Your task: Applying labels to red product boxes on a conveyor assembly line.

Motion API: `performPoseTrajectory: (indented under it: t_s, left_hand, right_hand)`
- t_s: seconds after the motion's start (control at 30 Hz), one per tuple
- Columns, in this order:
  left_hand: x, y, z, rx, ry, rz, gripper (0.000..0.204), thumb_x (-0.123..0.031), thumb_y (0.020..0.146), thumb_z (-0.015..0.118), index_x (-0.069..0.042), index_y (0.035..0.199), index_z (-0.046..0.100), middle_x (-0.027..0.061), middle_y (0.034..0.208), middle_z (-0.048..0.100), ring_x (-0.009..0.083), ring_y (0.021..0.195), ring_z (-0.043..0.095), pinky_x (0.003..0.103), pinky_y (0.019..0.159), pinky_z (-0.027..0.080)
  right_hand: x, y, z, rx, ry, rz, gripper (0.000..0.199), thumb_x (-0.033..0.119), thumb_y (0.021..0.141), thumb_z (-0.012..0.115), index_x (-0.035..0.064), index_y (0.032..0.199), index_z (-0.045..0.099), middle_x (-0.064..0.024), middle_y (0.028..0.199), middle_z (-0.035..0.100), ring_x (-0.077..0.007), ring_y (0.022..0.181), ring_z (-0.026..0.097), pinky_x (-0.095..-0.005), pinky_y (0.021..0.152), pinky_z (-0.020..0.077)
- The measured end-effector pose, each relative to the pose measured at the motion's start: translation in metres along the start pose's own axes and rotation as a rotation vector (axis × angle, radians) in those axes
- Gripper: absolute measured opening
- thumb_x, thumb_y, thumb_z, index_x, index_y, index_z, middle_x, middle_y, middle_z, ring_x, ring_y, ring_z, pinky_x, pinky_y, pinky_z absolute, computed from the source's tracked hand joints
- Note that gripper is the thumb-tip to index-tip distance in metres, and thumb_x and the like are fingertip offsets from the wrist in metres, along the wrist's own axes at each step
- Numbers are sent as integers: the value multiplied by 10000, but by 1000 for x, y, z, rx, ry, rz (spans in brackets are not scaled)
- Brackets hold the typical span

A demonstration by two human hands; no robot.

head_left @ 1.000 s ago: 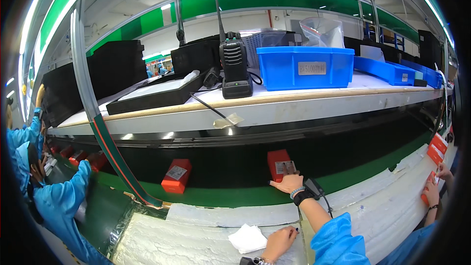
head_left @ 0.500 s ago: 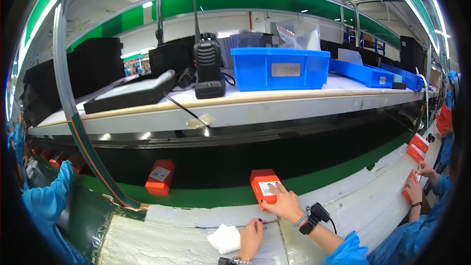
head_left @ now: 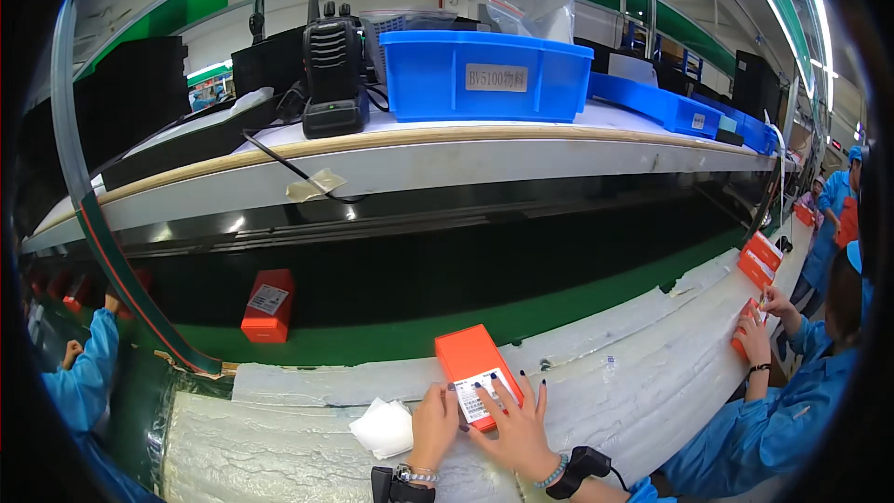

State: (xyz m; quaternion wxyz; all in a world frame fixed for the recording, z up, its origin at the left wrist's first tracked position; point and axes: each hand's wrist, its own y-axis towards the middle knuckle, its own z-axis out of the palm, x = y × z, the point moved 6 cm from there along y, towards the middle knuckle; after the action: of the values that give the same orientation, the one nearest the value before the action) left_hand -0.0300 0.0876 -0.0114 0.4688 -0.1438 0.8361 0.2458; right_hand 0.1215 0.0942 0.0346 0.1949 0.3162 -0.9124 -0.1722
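Observation:
A red box point(head_left: 475, 354) with a white printed label lies tilted across the near edge of the green belt and the pale work surface. My left hand point(head_left: 436, 428) is closed at the box's near left side, its fingers curled against the edge. Spread over the label and the right edge are the fingers of my right hand point(head_left: 517, 428), with the thumb toward the near end of the box. Left of my left hand sits a crumpled white cloth or paper point(head_left: 384, 430), apart from the box.
Another red box point(head_left: 268, 305) stands on the belt to the left, near a slanting post point(head_left: 121, 270). Above the belt, a shelf holds a handheld radio point(head_left: 333, 74) and a blue bin point(head_left: 484, 79). At right, a co-worker's hands point(head_left: 756, 326) hold a red box.
The red box has come nearer and left, off the belt's middle. My left hand has moved from the work surface to the box's side. My right hand's fingers have spread over the label.

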Motion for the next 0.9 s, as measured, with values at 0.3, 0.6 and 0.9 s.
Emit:
performPoseTrajectory:
  t_s: [0.3, 0.6, 0.9]
  left_hand:
    - [-5, -2, -8, -57, -733, -80, 182, -146, 965, 457, -25, 1060, 554, 7, 996, 528, 84, 932, 505, 226, 843, 394]
    - [-6, -2, -26, -260, -1108, -181, 274, -186, 957, 429, -5, 1125, 548, 62, 1112, 564, 155, 1045, 536, 298, 932, 409]
    - [-2, -2, -49, -381, -1088, -255, 200, -170, 948, 429, -33, 888, 562, 77, 963, 617, 152, 899, 566, 278, 849, 429]
  right_hand:
    - [9, 66, -6, 166, 583, -191, 389, 100, 873, 543, 107, 1261, 571, -98, 937, 644, -240, 1013, 572, -393, 984, 393]
    - [33, 88, 25, 401, 1057, -248, 393, 23, 853, 588, 120, 1233, 610, -50, 1039, 559, -178, 957, 546, -315, 868, 452]
    - [7, 102, -37, 498, 973, -435, 147, 19, 866, 580, 66, 992, 641, -70, 1156, 583, -227, 1158, 516, -363, 1013, 391]
